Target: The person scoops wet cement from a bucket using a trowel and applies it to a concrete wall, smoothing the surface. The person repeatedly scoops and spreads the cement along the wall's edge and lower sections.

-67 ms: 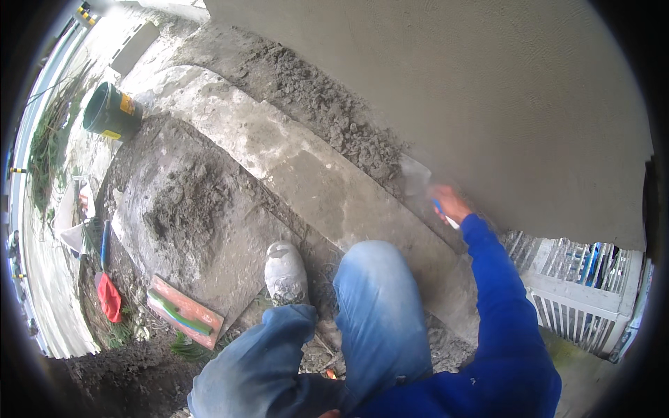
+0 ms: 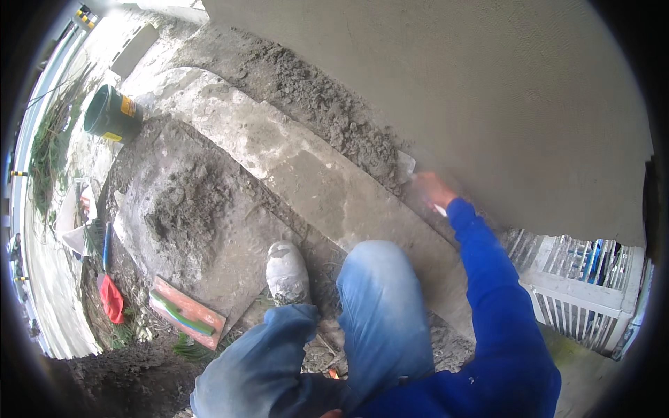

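My right hand [image 2: 433, 190] is closed around the handle of a trowel, slightly smeared by motion. The trowel's blade [image 2: 405, 166] reaches the strip of loose wet mortar [image 2: 306, 90] along the foot of the smooth grey rendered wall [image 2: 502, 90]. Part of the blade is tilted against the mortar's edge close to the wall. Of my left hand [image 2: 332, 414], only a sliver of skin shows at the lower edge, near my lap; its fingers are hidden.
A mortar-smeared board [image 2: 306, 174] runs along the wall. Left of it lies a mortar heap [image 2: 185, 209] on a sheet. A float with a green handle [image 2: 185, 311], a red-ended tool [image 2: 110, 298], a green bucket [image 2: 111, 115] and a concrete block [image 2: 134, 50] stand leftward. A white slatted crate [image 2: 582, 296] is at right.
My right hand and the trowel have moved a little left and away from me, along the wall's foot. The blade now appears narrower and more tilted.
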`<move>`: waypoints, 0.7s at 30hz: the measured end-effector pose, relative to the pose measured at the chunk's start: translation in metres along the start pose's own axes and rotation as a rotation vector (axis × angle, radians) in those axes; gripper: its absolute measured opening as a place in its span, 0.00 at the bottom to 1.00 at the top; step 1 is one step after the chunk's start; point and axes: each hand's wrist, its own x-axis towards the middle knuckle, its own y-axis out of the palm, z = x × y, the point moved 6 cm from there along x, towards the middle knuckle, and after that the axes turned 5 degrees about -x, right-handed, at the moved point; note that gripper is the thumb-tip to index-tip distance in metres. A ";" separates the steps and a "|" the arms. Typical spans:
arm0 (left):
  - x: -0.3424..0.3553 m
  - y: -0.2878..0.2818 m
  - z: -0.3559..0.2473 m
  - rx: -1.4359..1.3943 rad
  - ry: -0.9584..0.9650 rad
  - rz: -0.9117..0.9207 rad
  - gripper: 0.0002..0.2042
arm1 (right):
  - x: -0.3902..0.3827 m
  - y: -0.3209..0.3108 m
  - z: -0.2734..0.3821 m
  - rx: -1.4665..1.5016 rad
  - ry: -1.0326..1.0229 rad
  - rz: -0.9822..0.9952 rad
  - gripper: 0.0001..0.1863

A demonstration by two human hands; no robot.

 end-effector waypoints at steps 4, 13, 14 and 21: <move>-0.015 0.011 0.000 -0.013 0.022 -0.189 0.21 | 0.042 0.027 0.053 -0.044 -0.067 0.153 0.24; -0.050 0.021 -0.011 -0.058 -0.005 -0.371 0.19 | 0.036 0.026 0.100 -0.093 -0.046 0.114 0.25; -0.054 0.019 -0.011 -0.083 -0.011 -0.361 0.20 | 0.035 0.022 0.104 -0.110 -0.054 0.121 0.25; -0.070 0.023 -0.019 -0.140 -0.022 -0.472 0.18 | 0.002 0.044 0.205 -0.188 -0.164 0.154 0.23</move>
